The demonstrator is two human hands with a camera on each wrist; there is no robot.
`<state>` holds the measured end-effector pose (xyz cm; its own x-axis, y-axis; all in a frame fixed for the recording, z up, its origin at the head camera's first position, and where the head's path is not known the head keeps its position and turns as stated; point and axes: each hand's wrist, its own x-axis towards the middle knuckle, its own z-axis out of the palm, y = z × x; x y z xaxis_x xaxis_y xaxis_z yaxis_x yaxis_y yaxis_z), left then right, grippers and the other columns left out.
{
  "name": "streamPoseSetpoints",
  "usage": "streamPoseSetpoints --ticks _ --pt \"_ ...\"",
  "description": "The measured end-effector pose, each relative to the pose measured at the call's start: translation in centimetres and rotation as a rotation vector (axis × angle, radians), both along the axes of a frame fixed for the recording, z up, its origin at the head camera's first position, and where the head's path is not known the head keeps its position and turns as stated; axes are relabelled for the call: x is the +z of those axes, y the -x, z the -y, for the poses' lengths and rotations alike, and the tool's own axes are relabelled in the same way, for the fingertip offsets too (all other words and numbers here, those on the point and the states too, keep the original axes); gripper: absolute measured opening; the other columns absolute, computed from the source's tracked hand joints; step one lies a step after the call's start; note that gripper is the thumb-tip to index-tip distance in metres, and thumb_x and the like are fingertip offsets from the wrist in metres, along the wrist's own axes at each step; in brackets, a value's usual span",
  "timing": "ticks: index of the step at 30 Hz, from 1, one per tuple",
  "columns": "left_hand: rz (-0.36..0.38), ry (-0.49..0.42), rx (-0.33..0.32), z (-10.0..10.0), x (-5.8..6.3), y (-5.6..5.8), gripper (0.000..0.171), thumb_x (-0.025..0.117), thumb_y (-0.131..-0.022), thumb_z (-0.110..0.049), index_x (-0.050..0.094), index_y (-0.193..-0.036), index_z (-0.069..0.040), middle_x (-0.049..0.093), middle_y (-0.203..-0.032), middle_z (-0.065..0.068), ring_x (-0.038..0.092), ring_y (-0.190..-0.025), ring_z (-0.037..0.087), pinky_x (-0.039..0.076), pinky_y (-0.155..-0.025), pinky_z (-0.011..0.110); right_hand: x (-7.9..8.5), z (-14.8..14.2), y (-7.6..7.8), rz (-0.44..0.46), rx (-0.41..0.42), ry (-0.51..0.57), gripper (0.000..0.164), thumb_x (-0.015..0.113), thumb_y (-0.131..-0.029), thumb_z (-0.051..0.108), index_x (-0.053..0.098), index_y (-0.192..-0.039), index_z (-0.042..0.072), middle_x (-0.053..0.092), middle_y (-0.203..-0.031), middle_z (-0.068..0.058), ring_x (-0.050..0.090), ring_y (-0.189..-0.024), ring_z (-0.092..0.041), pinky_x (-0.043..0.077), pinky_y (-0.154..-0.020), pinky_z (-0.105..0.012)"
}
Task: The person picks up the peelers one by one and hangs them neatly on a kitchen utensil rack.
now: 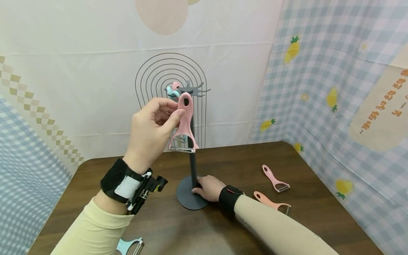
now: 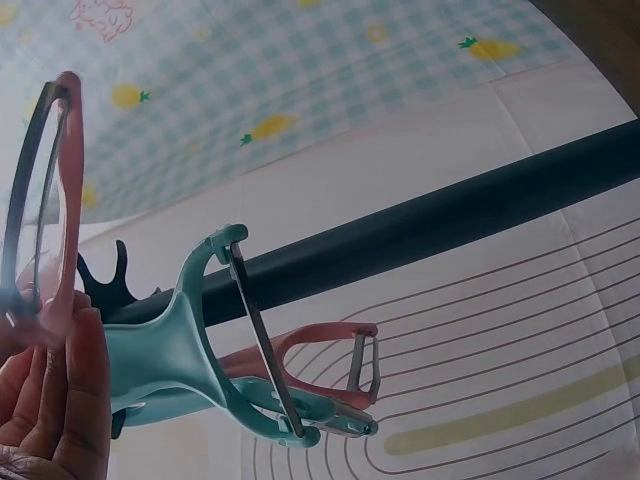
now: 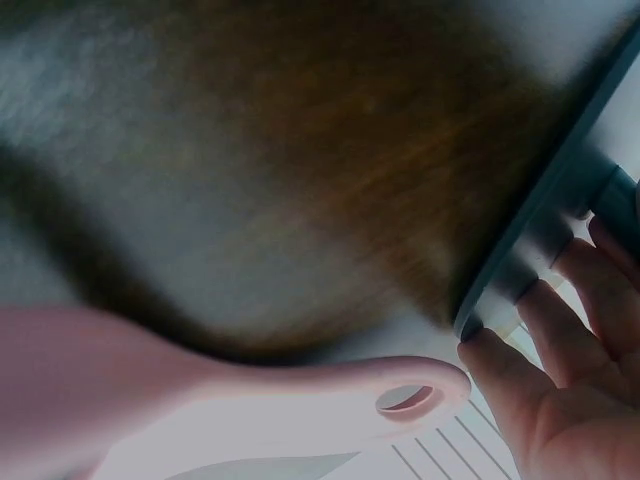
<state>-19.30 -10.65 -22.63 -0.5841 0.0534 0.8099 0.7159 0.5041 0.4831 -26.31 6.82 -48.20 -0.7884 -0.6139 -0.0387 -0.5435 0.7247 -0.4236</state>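
Note:
My left hand [image 1: 153, 127] pinches the handle of a pink peeler [image 1: 185, 122] between thumb and fingers, its blade end hanging down. The peeler's holed top is in front of the dark hooks [image 1: 196, 90] of a hanging stand; whether it touches a hook cannot be told. Teal peelers [image 2: 160, 350] and another pink peeler [image 2: 300, 350] hang beside it on the stand. Low down, my right hand [image 1: 211, 188] holds the foot of the stand's pole [image 1: 192, 163], its fingers resting on the round base [image 1: 186, 198].
Right of the stand, a pink peeler [image 1: 271, 175] and an orange peeler [image 1: 266, 201] lie on the brown table [image 1: 159, 223]. A light blue peeler [image 1: 125, 246] lies at the front left, partly out of frame. Patterned cloth [image 1: 239, 78] hangs behind and at both sides.

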Motion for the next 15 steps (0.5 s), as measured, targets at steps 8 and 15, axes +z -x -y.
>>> streamPoseSetpoints --ticks 8,15 --pt "0.041 0.019 0.018 -0.04 -0.11 0.15 0.021 0.068 -0.088 -0.018 0.063 -0.102 -0.002 0.07 -0.088 0.007 0.063 -0.072 0.003 0.05 -0.063 0.012 0.15 -0.12 -0.04 -0.01 -0.002 -0.004 0.04 0.062 -0.091 0.039 0.064 -0.116 0.008 0.073 -0.099 -0.005 0.061 -0.08 -0.007 0.056 -0.077 -0.034" --pt "0.043 0.027 0.024 -0.19 -0.07 0.26 0.019 0.067 -0.088 -0.016 0.063 -0.101 -0.003 0.07 -0.086 0.007 0.062 -0.071 0.003 0.051 -0.063 0.013 0.03 -0.08 0.03 -0.03 0.018 0.009 0.039 0.061 -0.091 0.038 0.064 -0.116 0.008 0.073 -0.099 -0.005 0.061 -0.08 -0.007 0.055 -0.077 -0.034"
